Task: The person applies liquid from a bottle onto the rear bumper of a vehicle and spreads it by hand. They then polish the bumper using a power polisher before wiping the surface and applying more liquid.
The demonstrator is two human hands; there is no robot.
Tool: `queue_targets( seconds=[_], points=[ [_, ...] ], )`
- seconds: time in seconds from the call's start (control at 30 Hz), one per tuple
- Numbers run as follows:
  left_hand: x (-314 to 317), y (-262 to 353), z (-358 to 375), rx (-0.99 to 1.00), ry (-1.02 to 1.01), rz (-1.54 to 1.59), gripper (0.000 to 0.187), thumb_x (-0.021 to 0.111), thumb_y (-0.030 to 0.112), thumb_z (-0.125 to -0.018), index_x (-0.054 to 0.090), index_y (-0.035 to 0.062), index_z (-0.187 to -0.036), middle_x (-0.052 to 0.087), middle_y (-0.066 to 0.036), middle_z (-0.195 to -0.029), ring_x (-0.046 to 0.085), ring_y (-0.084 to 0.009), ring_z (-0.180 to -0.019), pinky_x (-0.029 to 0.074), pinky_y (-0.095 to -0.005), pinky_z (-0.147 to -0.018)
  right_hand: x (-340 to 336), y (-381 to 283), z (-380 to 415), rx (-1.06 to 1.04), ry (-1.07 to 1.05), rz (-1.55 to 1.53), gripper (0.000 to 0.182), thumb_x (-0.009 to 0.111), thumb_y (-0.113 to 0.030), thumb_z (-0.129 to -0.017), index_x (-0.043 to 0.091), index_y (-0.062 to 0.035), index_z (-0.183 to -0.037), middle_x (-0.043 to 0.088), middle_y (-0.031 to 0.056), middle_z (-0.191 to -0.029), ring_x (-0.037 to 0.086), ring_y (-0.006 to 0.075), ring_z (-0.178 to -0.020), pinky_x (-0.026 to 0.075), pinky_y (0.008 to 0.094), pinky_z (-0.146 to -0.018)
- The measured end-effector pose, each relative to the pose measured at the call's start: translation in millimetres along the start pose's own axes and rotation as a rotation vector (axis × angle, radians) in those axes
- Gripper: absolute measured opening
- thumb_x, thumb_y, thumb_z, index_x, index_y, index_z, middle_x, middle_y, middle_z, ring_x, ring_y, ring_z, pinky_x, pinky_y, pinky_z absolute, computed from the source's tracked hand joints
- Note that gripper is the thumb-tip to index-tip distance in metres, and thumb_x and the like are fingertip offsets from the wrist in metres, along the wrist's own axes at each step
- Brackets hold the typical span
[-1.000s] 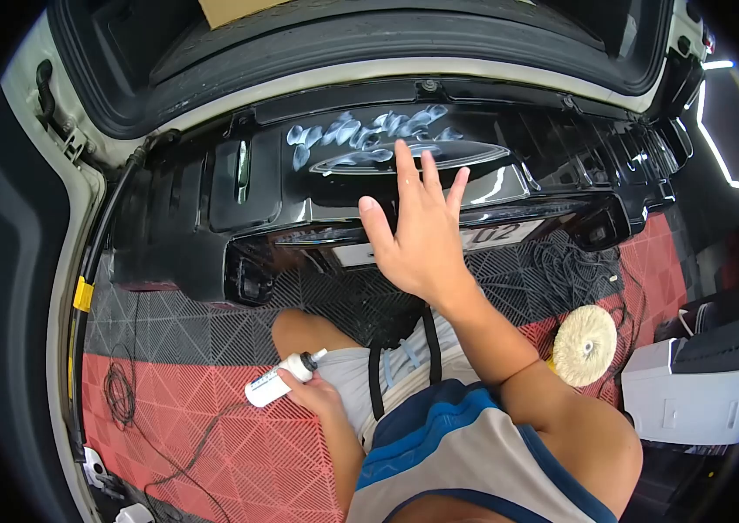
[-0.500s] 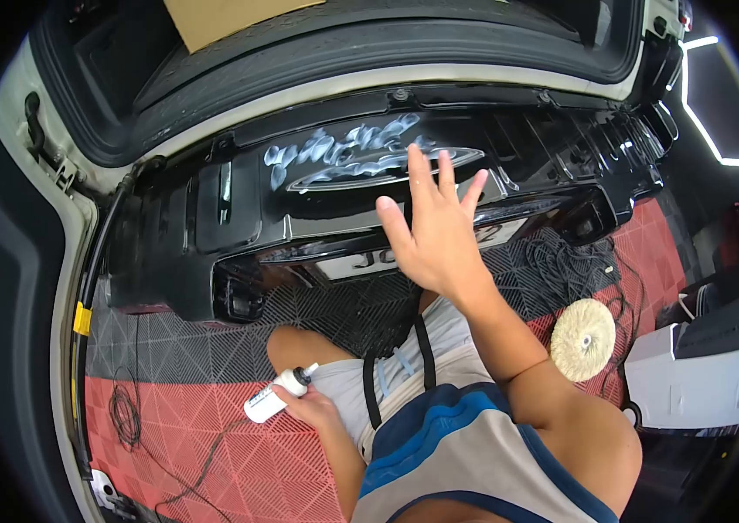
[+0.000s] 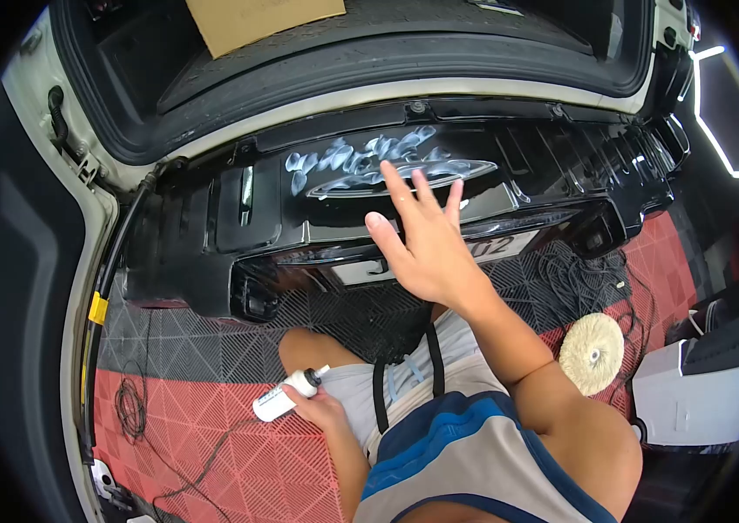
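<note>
A white bottle [image 3: 275, 403] with a black cap and pale nozzle lies tilted in my left hand [image 3: 320, 406], whose fingers wrap round it beside my thigh. My right hand [image 3: 426, 242] has its fingers spread over the glossy black bumper [image 3: 204, 205], with the fingertips at the oval outline on the panel. Whether they touch the surface is hard to tell. Bluish-white smears [image 3: 352, 157] cover the upper middle of the panel and part of the oval. Below, my right hand partly hides the licence plate [image 3: 365, 273].
A round fluffy pad [image 3: 592, 353] lies at the right, near coiled black cords [image 3: 565, 272]. Beyond it stands a white and grey container [image 3: 692, 392]. Another cord [image 3: 131, 410] lies on the red tiles at left. A cardboard piece [image 3: 265, 19] is in the trunk.
My right hand has shifted left across the oval, fingers still spread. The view has moved slightly, so the car and floor appear further right. My left hand keeps hold of the bottle.
</note>
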State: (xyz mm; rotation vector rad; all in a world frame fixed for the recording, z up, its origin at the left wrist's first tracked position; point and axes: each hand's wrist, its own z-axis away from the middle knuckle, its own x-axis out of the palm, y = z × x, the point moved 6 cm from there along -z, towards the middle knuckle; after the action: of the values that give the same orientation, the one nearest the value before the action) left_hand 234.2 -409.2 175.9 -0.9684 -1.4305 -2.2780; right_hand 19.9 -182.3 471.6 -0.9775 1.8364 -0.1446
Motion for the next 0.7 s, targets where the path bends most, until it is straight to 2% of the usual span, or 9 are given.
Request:
queue_targets(
  seconds=[0.13, 0.23, 0.27, 0.37, 0.43, 0.5, 0.57, 0.63, 0.7],
  points=[
    [-15, -2, -8, 0.010, 0.027, 0.007, 0.047, 0.063, 0.040, -0.100, 0.054, 0.0024, -0.127, 0.065, -0.009, -0.114, 0.064, -0.0196, -0.103, 0.053, -0.0344, -0.092, -33, 19, -17, 0.103, 0.235, 0.289, 0.071, 0.044, -0.047, -0.102, 0.032, 0.0016, -0.153, 0.045, 0.0303, -0.148, 0.030, 0.0498, -0.145, 0.002, 0.0693, -0.116],
    [-12, -2, -5, 0.013, 0.022, 0.033, 0.047, 0.064, 0.039, -0.099, 0.053, 0.0039, -0.129, 0.066, -0.009, -0.114, 0.064, -0.0198, -0.102, 0.054, -0.0353, -0.091, -18, 31, -20, 0.068, 0.034, 0.374, 0.071, 0.044, -0.047, -0.102, 0.034, 0.0006, -0.153, 0.045, 0.0290, -0.149, 0.028, 0.0474, -0.147, -0.002, 0.0668, -0.118],
    [-10, -1, -5, 0.011, 0.017, 0.043, 0.047, 0.065, 0.038, -0.099, 0.052, 0.0050, -0.130, 0.066, -0.009, -0.114, 0.064, -0.0197, -0.102, 0.054, -0.0353, -0.089, -24, 30, -18, 0.033, -0.022, 0.159, 0.071, 0.048, -0.045, -0.101, 0.031, -0.0016, -0.154, 0.047, 0.0282, -0.148, 0.028, 0.0435, -0.148, -0.003, 0.0656, -0.118],
    [-12, -2, -8, 0.019, -0.018, 0.066, 0.044, 0.063, 0.033, -0.101, 0.051, 0.0026, -0.130, 0.064, -0.010, -0.115, 0.064, -0.0200, -0.103, 0.055, -0.0346, -0.089, -65, 36, -32, 0.090, 0.086, -0.058, 0.074, 0.056, -0.034, -0.098, 0.023, -0.0070, -0.158, 0.051, 0.0246, -0.147, 0.029, 0.0398, -0.149, -0.002, 0.0631, -0.119],
    [-9, -1, -5, 0.012, 0.020, 0.071, 0.044, 0.062, 0.033, -0.101, 0.050, 0.0021, -0.130, 0.064, -0.010, -0.115, 0.064, -0.0198, -0.103, 0.055, -0.0347, -0.090, -68, 58, -51, 0.080, 0.080, 0.078, 0.072, 0.053, -0.027, -0.095, 0.023, -0.0090, -0.158, 0.052, 0.0244, -0.146, 0.027, 0.0389, -0.150, -0.002, 0.0609, -0.121],
    [-1, 3, -1, 0.030, 0.047, 0.081, 0.044, 0.063, 0.033, -0.101, 0.051, 0.0002, -0.128, 0.063, -0.011, -0.114, 0.064, -0.0194, -0.103, 0.054, -0.0348, -0.091, -47, 86, -61, 0.091, -0.239, 0.218, 0.070, 0.044, -0.020, -0.093, 0.021, -0.0140, -0.159, 0.049, 0.0218, -0.150, 0.022, 0.0363, -0.153, -0.004, 0.0606, -0.121],
    [-3, 1, -3, 0.002, 0.011, 0.103, 0.043, 0.063, 0.032, -0.101, 0.051, -0.0003, -0.127, 0.063, -0.011, -0.113, 0.064, -0.0194, -0.103, 0.054, -0.0345, -0.090, -51, 82, -62, 0.002, -0.356, 0.193, 0.071, 0.042, -0.017, -0.092, 0.021, -0.0148, -0.160, 0.048, 0.0197, -0.151, 0.021, 0.0351, -0.153, -0.006, 0.0610, -0.121],
    [-3, 0, -4, 0.000, 0.036, 0.129, 0.043, 0.062, 0.032, -0.101, 0.051, -0.0004, -0.127, 0.063, -0.011, -0.113, 0.064, -0.0194, -0.102, 0.054, -0.0345, -0.090, -72, 77, -66, 0.075, -0.320, 0.055, 0.072, 0.042, -0.014, -0.091, 0.020, -0.0147, -0.160, 0.046, 0.0171, -0.153, 0.019, 0.0333, -0.154, -0.007, 0.0610, -0.120],
    [-6, 1, -1, -0.013, 0.055, 0.135, 0.042, 0.062, 0.032, -0.101, 0.051, -0.0005, -0.127, 0.063, -0.011, -0.113, 0.064, -0.0194, -0.101, 0.054, -0.0345, -0.089, -76, 84, -75, -0.025, -0.200, 0.208, 0.073, 0.043, -0.014, -0.091, 0.020, -0.0138, -0.160, 0.042, 0.0151, -0.157, 0.018, 0.0332, -0.154, -0.008, 0.0602, -0.120]
  ],
)
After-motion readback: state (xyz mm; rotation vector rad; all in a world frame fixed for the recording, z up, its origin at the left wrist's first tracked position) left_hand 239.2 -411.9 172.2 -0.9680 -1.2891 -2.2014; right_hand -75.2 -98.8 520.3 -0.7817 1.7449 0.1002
